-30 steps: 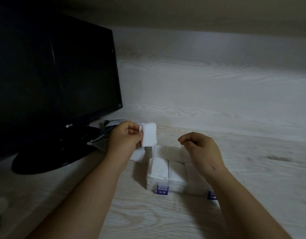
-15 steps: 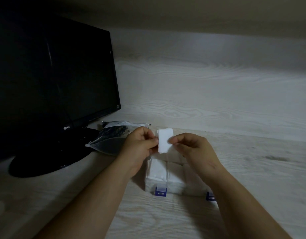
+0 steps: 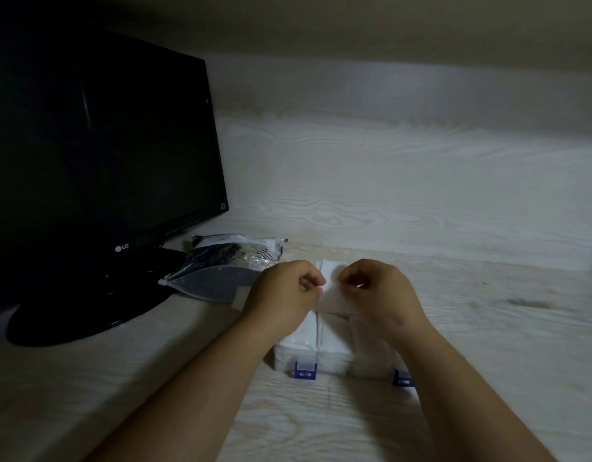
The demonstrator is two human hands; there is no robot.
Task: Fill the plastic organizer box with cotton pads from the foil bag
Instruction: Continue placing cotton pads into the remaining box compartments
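A clear plastic organizer box point(image 3: 321, 356) with blue latches stands on the desk in front of me, its near compartments packed with white cotton pads. Above its far part my left hand point(image 3: 283, 296) and my right hand point(image 3: 376, 291) meet and pinch one white cotton pad point(image 3: 329, 281) between their fingertips, one on each side. The pad is low over the box and partly hidden by both hands. The foil bag point(image 3: 221, 271) lies open on the desk just left of my left hand, beside the box.
A black LG monitor point(image 3: 98, 141) on a round black stand point(image 3: 88, 311) fills the left side, close behind the foil bag. A pale wood-grain wall point(image 3: 404, 181) rises behind the desk. The desk surface point(image 3: 504, 345) extends to the right of the box.
My left hand carried the pad from beside the bag to over the box. My right hand came in and took its other edge. Both hands have since lowered the pad toward the box.
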